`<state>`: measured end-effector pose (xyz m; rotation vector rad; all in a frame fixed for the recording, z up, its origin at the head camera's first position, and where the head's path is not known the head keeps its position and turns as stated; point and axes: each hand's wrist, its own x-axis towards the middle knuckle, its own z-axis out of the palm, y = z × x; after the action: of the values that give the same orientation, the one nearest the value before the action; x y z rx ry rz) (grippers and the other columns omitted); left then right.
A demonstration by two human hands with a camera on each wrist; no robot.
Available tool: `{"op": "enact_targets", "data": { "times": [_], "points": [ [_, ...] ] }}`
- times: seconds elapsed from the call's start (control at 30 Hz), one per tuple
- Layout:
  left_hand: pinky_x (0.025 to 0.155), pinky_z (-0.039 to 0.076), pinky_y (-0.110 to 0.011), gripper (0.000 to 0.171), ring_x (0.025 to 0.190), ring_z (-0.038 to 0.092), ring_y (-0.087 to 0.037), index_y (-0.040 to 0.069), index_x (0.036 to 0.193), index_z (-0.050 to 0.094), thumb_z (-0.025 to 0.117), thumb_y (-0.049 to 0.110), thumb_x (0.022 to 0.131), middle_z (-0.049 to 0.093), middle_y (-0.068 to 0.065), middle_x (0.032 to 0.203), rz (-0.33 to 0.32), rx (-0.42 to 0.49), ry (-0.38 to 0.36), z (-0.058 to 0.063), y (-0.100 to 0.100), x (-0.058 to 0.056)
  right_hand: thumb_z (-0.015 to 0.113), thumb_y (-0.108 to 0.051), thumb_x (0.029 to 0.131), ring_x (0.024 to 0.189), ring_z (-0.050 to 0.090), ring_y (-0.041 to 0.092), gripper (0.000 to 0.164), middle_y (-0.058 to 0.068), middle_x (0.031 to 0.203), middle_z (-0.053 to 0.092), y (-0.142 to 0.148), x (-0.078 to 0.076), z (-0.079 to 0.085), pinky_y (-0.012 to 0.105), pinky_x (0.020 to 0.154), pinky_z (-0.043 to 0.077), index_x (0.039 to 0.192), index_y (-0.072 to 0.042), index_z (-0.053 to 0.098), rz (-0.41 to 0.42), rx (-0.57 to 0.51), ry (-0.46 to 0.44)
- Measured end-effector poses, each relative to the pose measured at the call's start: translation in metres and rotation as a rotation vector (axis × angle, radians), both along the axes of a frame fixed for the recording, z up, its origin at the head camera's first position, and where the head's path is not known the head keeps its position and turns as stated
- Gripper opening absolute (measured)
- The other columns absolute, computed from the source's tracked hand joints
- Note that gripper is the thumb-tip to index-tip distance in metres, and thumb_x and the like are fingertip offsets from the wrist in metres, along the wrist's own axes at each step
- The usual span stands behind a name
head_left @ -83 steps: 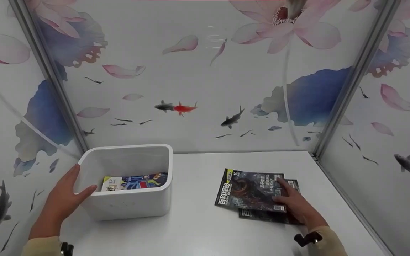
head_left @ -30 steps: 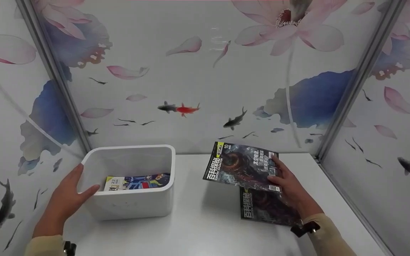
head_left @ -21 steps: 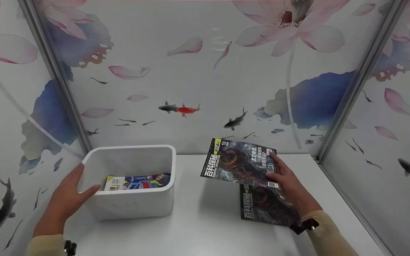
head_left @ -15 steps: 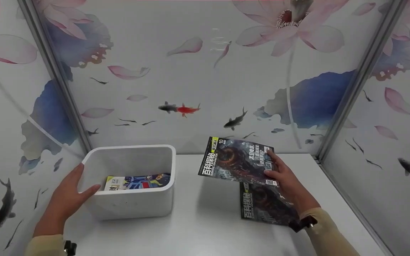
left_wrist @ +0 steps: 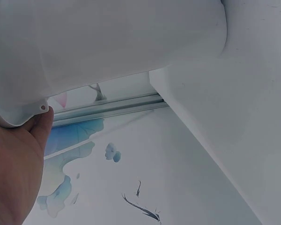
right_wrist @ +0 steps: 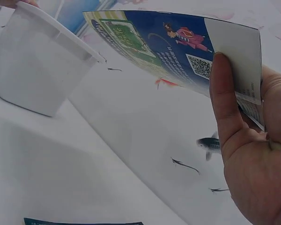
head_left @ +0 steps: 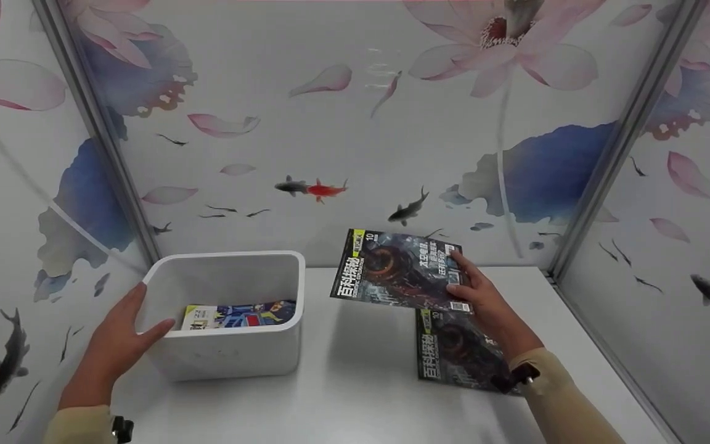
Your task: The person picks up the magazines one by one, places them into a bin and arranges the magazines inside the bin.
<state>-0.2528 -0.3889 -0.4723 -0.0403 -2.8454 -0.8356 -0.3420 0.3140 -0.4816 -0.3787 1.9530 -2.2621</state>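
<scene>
My right hand (head_left: pixel 484 302) pinches a dark-covered magazine (head_left: pixel 398 268) by its right edge, thumb on top and fingers beneath. It is lifted off the table; its blue and white back cover (right_wrist: pixel 154 42) shows in the right wrist view. A second magazine (head_left: pixel 453 351) with a like cover lies flat below, partly hidden by the hand and sleeve. On the left my left hand (head_left: pixel 111 339) grips the left side of a white bin (head_left: pixel 225 357) at its rim. Inside the bin lies a colourful magazine (head_left: pixel 241 316) with a yellow corner.
The white table (head_left: pixel 355 394) runs back to a panel wall (head_left: pixel 355 135) printed with lotus flowers and fish. Side panels with metal posts (head_left: pixel 99 135) close it in left and right. Each wrist wears a black strap mount (head_left: pixel 122 428).
My right hand has taken the upper magazine off the other one, raised it and carried it leftward toward the bin. The left hand keeps its grip; the lower magazine stays put.
</scene>
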Motion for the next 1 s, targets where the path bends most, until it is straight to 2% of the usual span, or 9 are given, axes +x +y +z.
{"op": "enact_targets", "data": {
  "times": [0.13, 0.37, 0.57, 0.73, 1.0],
  "points": [
    [0.117, 0.023, -0.089, 0.116, 0.159, 0.019, -0.065, 0.003, 0.177, 0.008, 0.068, 0.069, 0.102, 0.013, -0.035, 0.179, -0.001, -0.012, 0.024, 0.001, 0.001, -0.001, 0.064, -0.005, 0.111, 0.14, 0.054, 0.014, 0.087, 0.012, 0.184, 0.013, -0.007, -0.001, 0.005, 0.029, 0.1, 0.06, 0.18, -0.025, 0.015, 0.017, -0.019, -0.005],
    [0.118, 0.023, -0.088, 0.116, 0.159, 0.019, -0.065, 0.002, 0.177, 0.008, 0.068, 0.068, 0.103, 0.014, -0.035, 0.179, -0.004, -0.014, 0.03, 0.002, 0.002, -0.001, 0.062, -0.002, 0.11, 0.13, 0.063, 0.021, 0.088, 0.015, 0.179, 0.019, -0.021, -0.004, 0.013, 0.031, 0.097, 0.063, 0.18, -0.028, 0.015, 0.065, -0.116, -0.055],
    [0.117, 0.023, -0.089, 0.118, 0.159, 0.019, -0.065, 0.004, 0.177, 0.006, 0.068, 0.071, 0.101, 0.012, -0.034, 0.179, 0.01, -0.014, 0.008, 0.0, 0.001, -0.001, 0.064, -0.001, 0.109, 0.135, 0.058, 0.019, 0.088, 0.012, 0.181, 0.019, -0.035, -0.009, 0.015, 0.029, 0.097, 0.061, 0.18, -0.023, 0.017, 0.058, -0.085, -0.018],
    [0.116, 0.024, -0.089, 0.118, 0.159, 0.02, -0.065, 0.005, 0.178, 0.005, 0.067, 0.072, 0.101, 0.012, -0.034, 0.179, 0.016, -0.014, 0.006, -0.002, 0.0, -0.001, 0.067, -0.004, 0.108, 0.139, 0.052, 0.022, 0.088, 0.013, 0.18, 0.018, -0.047, -0.013, 0.018, 0.028, 0.1, 0.059, 0.18, -0.024, 0.019, 0.063, -0.055, -0.008],
    [0.116, 0.024, -0.089, 0.118, 0.159, 0.02, -0.065, 0.006, 0.178, 0.005, 0.067, 0.071, 0.102, 0.012, -0.033, 0.18, 0.013, -0.004, 0.004, -0.001, 0.001, -0.001, 0.066, 0.0, 0.107, 0.136, 0.053, 0.025, 0.087, 0.016, 0.177, 0.024, -0.068, -0.02, 0.022, 0.028, 0.1, 0.058, 0.179, -0.021, 0.022, 0.089, -0.068, 0.01]
  ]
}}
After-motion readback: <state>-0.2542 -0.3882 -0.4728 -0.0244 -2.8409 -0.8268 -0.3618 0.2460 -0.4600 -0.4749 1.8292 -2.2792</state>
